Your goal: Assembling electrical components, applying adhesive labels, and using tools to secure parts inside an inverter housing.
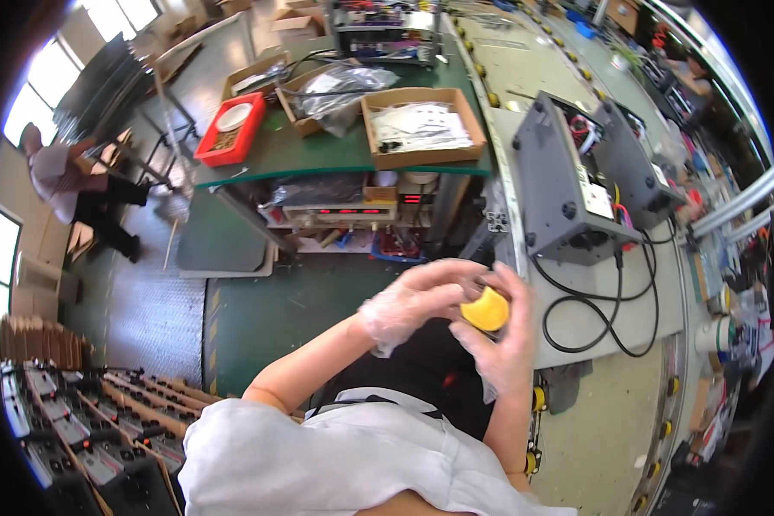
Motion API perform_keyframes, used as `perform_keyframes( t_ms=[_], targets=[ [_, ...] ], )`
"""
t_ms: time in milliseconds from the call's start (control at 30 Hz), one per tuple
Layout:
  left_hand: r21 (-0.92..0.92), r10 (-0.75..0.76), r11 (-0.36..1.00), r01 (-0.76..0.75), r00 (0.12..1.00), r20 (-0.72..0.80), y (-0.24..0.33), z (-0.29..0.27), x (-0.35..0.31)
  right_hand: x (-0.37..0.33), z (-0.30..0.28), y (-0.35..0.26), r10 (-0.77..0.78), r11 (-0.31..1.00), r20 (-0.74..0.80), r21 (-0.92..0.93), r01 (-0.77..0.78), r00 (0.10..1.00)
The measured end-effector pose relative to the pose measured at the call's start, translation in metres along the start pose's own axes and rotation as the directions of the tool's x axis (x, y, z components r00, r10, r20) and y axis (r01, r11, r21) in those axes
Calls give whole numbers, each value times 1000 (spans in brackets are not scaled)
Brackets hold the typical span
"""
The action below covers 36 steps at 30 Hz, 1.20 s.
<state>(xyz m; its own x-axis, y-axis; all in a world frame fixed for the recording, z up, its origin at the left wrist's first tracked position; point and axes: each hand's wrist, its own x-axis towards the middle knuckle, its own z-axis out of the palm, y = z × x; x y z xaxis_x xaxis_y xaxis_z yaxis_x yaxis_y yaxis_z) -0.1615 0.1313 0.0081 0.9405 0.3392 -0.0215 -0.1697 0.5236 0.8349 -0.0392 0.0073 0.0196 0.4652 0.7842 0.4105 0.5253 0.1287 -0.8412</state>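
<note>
In front of my body I hold a small round yellow piece (486,310), perhaps a roll of tape; its exact kind does not show. My right hand (509,340) curls around it, with the thumb below and the fingers over the far side. From the left, my left hand (421,297) reaches in, fingers bent and closed at the upper edge of the yellow piece. Thin clear plastic gloves cover both hands. Some fingertips are blurred, and part of the yellow piece is hidden behind them.
To the right, two grey metal housings (568,189) with a coiled black cable (568,322) stand on the conveyor line. The green bench (318,155) ahead bears a red bin (232,129) and a cardboard box (482,146). Panels fill racks (103,413) at lower left. A person (73,185) walks far left.
</note>
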Motion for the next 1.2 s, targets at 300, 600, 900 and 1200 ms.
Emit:
perform_keyframes(
  t_ms=[300,600,900,1200],
  targets=[
    [-155,-66,987,46,990,-128,11,1,-2,14,1,-1,-70,997,50,24,68,996],
    [-140,-22,990,-12,971,-236,31,9,-15,11,-2,-14,257,870,-90,454,-190,962],
    [-209,179,960,-184,983,-43,95,51,-73,22,-3,-104,69,781,25,621,-69,997],
    [49,449,879,-474,858,249,127,58,-127,38,5,-150,-434,555,259,831,30,863]
  ],
)
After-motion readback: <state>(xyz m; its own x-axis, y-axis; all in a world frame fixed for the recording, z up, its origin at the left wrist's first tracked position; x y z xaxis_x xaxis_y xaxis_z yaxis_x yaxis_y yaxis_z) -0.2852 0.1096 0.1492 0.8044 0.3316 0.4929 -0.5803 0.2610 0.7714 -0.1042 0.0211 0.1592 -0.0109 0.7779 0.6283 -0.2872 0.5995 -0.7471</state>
